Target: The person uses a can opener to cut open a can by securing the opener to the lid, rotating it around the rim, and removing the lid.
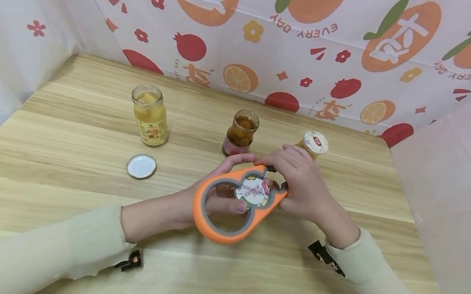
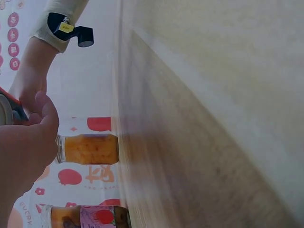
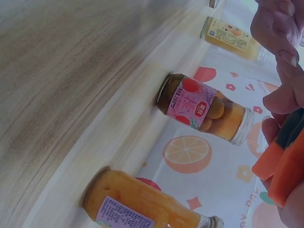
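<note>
My right hand [image 1: 304,184] grips the handle end of an orange jar opener [image 1: 226,237] with grey-lined rings, held above the table. Within its smaller ring sits a round printed jar lid [image 1: 253,190]. My left hand [image 1: 189,199] reaches behind the opener and pinches this lid, thumb over its face; the other fingertips are partly hidden. Just beyond the hands stands a jar of dark fruit [image 1: 240,135], uncovered. A jar with a white printed lid [image 1: 316,142] is partly hidden behind my right hand.
At the left stands an uncovered jar of yellow fruit [image 1: 151,122]. A loose lid [image 1: 142,166] lies white side up in front of it. A fruit-patterned cloth [image 1: 246,34] hangs along the back edge of the wooden table [image 1: 68,159].
</note>
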{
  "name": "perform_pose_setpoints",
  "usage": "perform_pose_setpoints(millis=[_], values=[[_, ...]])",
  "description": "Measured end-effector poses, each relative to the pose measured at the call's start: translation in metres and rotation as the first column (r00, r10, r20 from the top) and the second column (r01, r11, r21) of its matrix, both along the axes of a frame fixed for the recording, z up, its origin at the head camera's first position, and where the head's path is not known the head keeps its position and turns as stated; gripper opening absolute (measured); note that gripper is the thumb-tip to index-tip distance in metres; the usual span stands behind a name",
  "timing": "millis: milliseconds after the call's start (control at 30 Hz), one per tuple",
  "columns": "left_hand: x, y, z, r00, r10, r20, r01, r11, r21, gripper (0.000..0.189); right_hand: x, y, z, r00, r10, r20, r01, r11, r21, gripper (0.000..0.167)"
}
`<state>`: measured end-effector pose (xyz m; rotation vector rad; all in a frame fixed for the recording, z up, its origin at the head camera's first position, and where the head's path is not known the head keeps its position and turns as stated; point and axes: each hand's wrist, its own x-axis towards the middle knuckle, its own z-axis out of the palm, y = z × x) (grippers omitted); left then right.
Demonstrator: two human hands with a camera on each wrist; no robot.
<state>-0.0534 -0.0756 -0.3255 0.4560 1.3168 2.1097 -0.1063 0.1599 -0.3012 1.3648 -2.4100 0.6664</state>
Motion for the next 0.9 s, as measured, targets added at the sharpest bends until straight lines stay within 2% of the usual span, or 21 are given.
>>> perform_pose_setpoints(millis=[200,433,667,900], values=[[-0.0016,0.0015,-0.0072,1.000,0.011,-0.021,-0.010,0.999,0.033,0.105,0.0002,-0.0013,-0.0015,1.000,0.018,0.021,-0.017,0.999,-0.031,0.040],[0.0006,0.0029,-0.0076,0.997,0.043,-0.068,-0.044,0.999,-0.015,0.104,0.0000,0.0000,-0.0027,0.999,0.020,0.028,-0.019,0.999,-0.030,0.044],[0.0022,0.0014,-0.0040,0.999,0.024,-0.039,-0.027,0.998,-0.063,0.105,0.0013,0.0009,-0.0041,0.999,0.028,0.017,-0.028,0.999,-0.033,0.045],[0.0026,0.0005,-0.0020,1.000,0.009,-0.014,-0.010,0.998,-0.063,0.105,0.0023,-0.0001,-0.0048,0.999,0.042,0.026,-0.042,0.999,-0.034,0.046]])
